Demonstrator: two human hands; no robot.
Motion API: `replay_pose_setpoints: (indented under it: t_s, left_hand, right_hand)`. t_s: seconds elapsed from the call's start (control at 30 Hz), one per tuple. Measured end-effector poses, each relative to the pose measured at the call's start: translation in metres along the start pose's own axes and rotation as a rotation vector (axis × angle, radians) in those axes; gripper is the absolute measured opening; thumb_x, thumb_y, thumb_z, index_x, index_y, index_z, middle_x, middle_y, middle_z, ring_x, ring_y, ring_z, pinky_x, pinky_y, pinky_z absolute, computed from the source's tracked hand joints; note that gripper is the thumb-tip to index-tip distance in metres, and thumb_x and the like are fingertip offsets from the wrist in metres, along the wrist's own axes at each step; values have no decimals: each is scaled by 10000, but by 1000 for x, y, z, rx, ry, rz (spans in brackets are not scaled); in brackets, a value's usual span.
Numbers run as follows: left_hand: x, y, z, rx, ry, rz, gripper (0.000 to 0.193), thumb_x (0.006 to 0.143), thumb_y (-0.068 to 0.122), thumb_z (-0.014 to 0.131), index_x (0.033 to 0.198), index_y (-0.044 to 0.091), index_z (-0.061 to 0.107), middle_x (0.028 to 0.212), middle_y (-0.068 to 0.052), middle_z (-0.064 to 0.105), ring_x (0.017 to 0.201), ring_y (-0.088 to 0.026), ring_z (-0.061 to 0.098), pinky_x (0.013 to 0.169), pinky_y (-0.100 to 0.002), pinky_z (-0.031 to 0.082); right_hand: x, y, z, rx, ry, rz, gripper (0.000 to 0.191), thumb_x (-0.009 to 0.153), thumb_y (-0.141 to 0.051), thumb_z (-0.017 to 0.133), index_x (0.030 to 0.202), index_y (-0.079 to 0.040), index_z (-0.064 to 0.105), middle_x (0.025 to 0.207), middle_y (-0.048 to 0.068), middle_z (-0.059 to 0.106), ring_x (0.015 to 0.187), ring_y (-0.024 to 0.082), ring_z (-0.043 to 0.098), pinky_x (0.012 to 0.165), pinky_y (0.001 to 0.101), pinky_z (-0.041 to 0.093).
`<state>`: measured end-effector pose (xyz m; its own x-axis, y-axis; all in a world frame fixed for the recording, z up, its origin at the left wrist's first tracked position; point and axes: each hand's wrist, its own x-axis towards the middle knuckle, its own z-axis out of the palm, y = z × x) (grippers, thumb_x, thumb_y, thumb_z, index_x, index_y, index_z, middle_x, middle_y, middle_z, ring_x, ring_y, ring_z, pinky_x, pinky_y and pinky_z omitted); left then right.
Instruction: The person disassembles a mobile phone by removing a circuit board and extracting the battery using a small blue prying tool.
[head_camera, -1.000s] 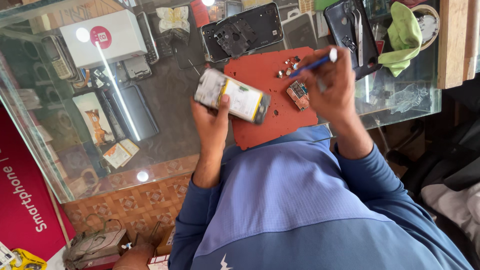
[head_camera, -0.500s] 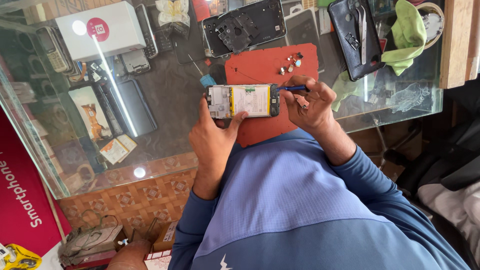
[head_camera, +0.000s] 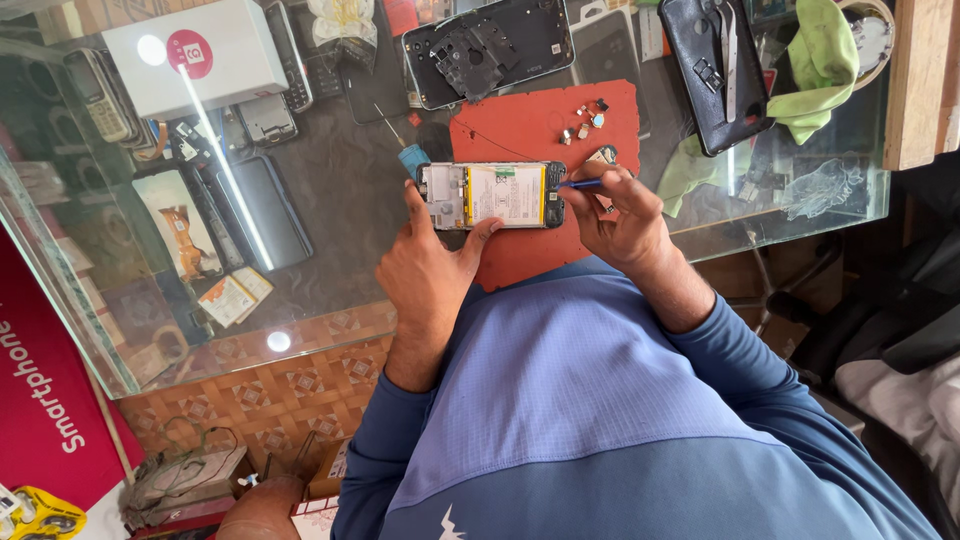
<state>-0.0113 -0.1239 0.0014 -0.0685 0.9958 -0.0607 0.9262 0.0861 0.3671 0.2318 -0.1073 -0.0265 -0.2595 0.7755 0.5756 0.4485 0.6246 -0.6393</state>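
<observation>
An opened smartphone (head_camera: 492, 195) with its white and yellow battery showing lies level above the red work mat (head_camera: 545, 140). My left hand (head_camera: 428, 265) grips its left end, thumb along the near edge. My right hand (head_camera: 618, 215) holds a thin blue-handled tool (head_camera: 580, 184) whose tip touches the phone's right end. Small loose parts (head_camera: 587, 112) lie on the mat behind the phone.
A black phone back cover (head_camera: 490, 45) lies beyond the mat. A black tray with tweezers (head_camera: 718, 65) and a green cloth (head_camera: 820, 60) sit at the right. A white box (head_camera: 195, 55) rests at the left of the glass counter (head_camera: 330, 200). A wooden post (head_camera: 918, 80) stands far right.
The phone has been turned from tilted to level and brought nearer. My right hand came down from above the mat and set the tool's tip against the phone's right end.
</observation>
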Motion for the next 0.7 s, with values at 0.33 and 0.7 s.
replay_pose_setpoints:
  t_s: [0.33,0.7]
  left_hand:
    - [1,-1,2,-13,11,9,1118,794,801,685,1436,-91,483,788,-170,725,610,-320,735,468,-430,554]
    - [2,-2,4,-5,10,1,1108,796,804,684,1433,-83,494,777,-171,719,605,-330,729,463,-442,546]
  right_hand:
    - [22,-9,8,105,34,22,685,895,149,747,1312,-134,283,1121,250,565,943,343,681,767,403,620]
    - [31,-19,-3,260,-152,-75,610,782,276,524,1247,-86,365,1093,258,644,1057,481,673,932,586,561]
